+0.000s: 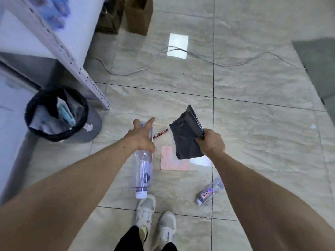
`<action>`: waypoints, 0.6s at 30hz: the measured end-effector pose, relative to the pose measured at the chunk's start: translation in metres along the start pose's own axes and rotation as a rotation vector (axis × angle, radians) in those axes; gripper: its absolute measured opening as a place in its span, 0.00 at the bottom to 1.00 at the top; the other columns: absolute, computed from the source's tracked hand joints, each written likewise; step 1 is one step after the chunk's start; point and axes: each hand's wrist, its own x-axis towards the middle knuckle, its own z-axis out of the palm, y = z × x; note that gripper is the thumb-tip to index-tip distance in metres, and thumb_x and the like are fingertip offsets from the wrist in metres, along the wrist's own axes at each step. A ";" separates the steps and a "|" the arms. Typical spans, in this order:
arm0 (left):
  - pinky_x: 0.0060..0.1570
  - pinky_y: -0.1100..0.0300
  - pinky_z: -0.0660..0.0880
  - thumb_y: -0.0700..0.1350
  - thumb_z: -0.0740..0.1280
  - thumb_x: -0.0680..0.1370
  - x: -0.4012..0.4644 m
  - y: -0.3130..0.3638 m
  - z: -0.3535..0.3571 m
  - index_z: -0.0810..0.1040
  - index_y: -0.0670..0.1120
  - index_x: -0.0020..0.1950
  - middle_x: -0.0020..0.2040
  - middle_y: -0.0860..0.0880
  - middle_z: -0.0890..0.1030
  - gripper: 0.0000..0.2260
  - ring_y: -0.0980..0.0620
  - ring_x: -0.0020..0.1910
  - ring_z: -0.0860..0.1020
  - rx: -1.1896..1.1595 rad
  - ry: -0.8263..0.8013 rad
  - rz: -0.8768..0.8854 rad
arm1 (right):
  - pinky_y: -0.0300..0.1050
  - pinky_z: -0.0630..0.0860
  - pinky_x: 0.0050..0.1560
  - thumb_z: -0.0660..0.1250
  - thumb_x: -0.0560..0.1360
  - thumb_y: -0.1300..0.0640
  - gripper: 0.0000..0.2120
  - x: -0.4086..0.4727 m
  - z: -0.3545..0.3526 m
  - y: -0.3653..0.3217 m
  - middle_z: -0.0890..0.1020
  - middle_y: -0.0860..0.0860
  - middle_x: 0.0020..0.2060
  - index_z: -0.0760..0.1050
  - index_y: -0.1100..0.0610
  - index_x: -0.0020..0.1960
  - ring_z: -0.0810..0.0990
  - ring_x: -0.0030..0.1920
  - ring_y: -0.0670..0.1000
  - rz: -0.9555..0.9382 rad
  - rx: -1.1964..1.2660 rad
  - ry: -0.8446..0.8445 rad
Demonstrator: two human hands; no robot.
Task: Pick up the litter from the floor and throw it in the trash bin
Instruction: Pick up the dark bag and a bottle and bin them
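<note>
My left hand (140, 137) sits at centre frame with fingers spread wide, over the base end of the large clear bottle (142, 169) — released, not yet closed on anything. I cannot tell whether the palm touches the plastic or hangs above it. My right hand (211, 142) is clenched on a black plastic bag (184, 136), pinching one edge so the rest hangs crumpled to the left of my fist.

Risks from here: the large clear bottle is smooth and round, and a one-handed grab near its base could let it roll or swing cap-down and slip. The bag is held only by an edge, so it may drop out if I loosen my grip on the way to the bin. A grey cable (126, 72) trails across the upper middle of the frame — a trip hazard if I step forward.

Litter status: the large bottle lies on the floor tiles, white cap pointing at my shoes, looking empty. A small crushed bottle (208, 193) with a red-lettered label lies lower right of centre. A pink paper sheet (170, 161) lies flat, partly under the hanging bag. A red wrapper (160, 133) lies just beyond my left fingers. The trash bin (54, 136), black-lined and part-filled, stands at mid left.
</note>
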 end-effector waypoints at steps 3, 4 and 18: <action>0.60 0.50 0.74 0.46 0.79 0.59 -0.028 -0.040 -0.034 0.39 0.56 0.77 0.75 0.48 0.49 0.60 0.41 0.67 0.69 -0.108 0.057 -0.056 | 0.44 0.68 0.35 0.62 0.74 0.56 0.04 -0.017 -0.005 -0.060 0.77 0.51 0.37 0.75 0.51 0.45 0.75 0.39 0.59 -0.105 -0.040 -0.040; 0.60 0.49 0.74 0.46 0.80 0.59 -0.037 -0.056 -0.045 0.41 0.52 0.76 0.75 0.47 0.51 0.59 0.41 0.66 0.70 -0.138 0.077 -0.080 | 0.44 0.68 0.35 0.62 0.74 0.57 0.04 -0.022 -0.004 -0.081 0.77 0.52 0.37 0.75 0.51 0.45 0.75 0.39 0.59 -0.142 -0.061 -0.052; 0.39 0.61 0.71 0.48 0.75 0.66 -0.079 -0.306 -0.175 0.47 0.58 0.78 0.67 0.38 0.68 0.49 0.42 0.53 0.76 -0.254 0.216 -0.306 | 0.45 0.70 0.35 0.55 0.71 0.61 0.06 -0.079 0.099 -0.394 0.78 0.54 0.40 0.68 0.52 0.43 0.74 0.39 0.59 -0.430 -0.180 -0.158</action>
